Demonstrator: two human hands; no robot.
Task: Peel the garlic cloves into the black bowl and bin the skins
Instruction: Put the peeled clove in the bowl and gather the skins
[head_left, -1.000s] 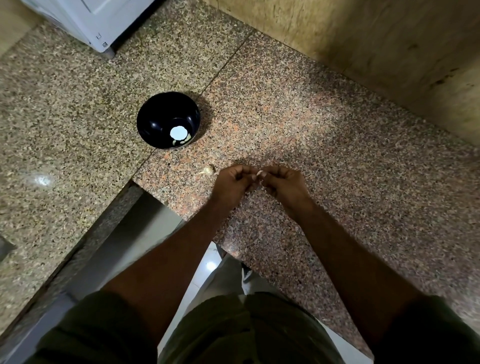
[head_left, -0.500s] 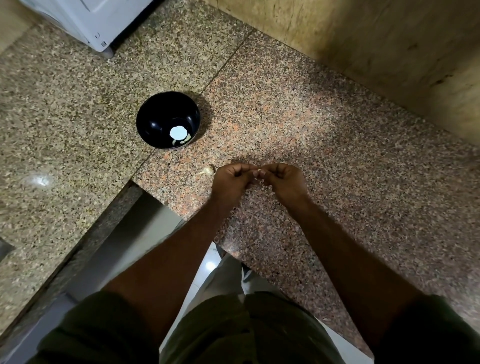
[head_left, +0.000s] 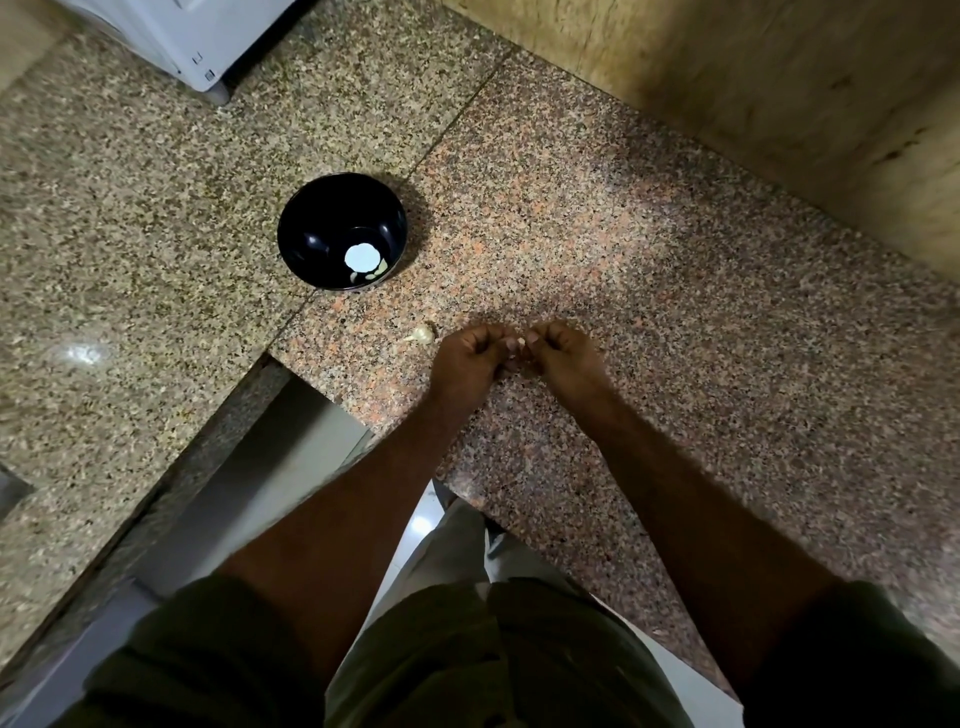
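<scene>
— Speckled granite is seen across the whole desk (head_left: 649, 249), with a seam run diagonally between a greyer slab and a pinker slab. What is carried on it?

— 1 black bowl (head_left: 332, 221) is set on the seam, well back from the desk's near edge. 2 or 3 pale peeled cloves (head_left: 370, 271) are seen inside it, beside a bright round reflection at the bottom. 1 unpeeled garlic clove (head_left: 422, 334) is left on the pink slab, close to the near corner of the desk and just beside the left hand.

— How are the hands held?

— Both are brought together just above the pink slab, near its front edge. The left hand (head_left: 467, 358) is curled, and the right hand (head_left: 563, 356) is curled to face it. 1 small garlic clove (head_left: 519, 343) is pinched between the fingertips of both, only a pale tip of it being shown.

— And around the desk?

— A white appliance (head_left: 197, 36) is seen at the far left corner, and a tan wall (head_left: 753, 93) is seen along the far edge. Green sleeves are seen at the bottom of the view.
</scene>
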